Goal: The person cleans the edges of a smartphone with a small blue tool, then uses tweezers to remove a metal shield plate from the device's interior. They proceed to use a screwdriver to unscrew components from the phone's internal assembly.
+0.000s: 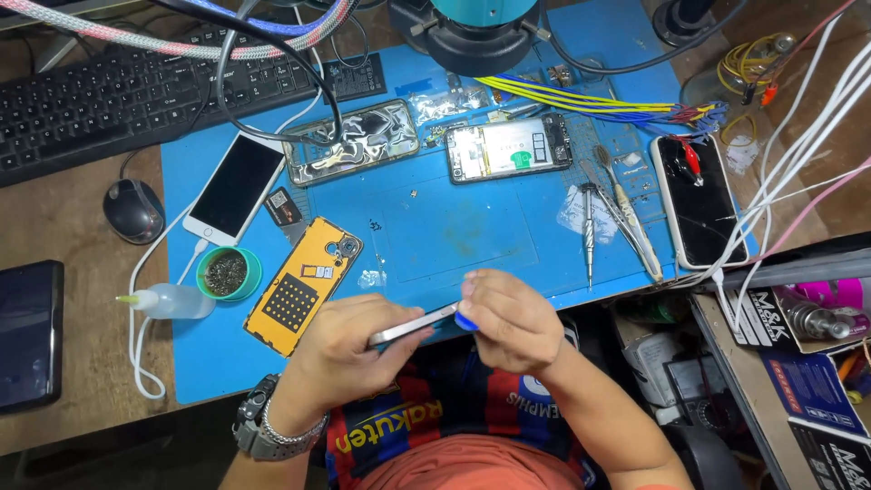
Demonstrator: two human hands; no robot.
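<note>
My left hand (349, 349) grips a thin silver phone (413, 325) held edge-on, just in front of the blue work mat (508, 245). My right hand (508, 319) pinches a small blue pick (466, 321) against the phone's right end. An orange phone back cover (304, 283) lies on the mat just left of my left hand. Farther back lie an opened phone with its insides showing (508, 147) and a phone with a reflective, patterned back (354, 142).
A white phone (236, 188) lies at the mat's left and another white phone (699, 201) at its right. A screwdriver and tweezers (608, 218) rest mid-right. A round tin (228, 273), a squeeze bottle (172, 301), a mouse (133, 210) and a keyboard (118, 91) sit left.
</note>
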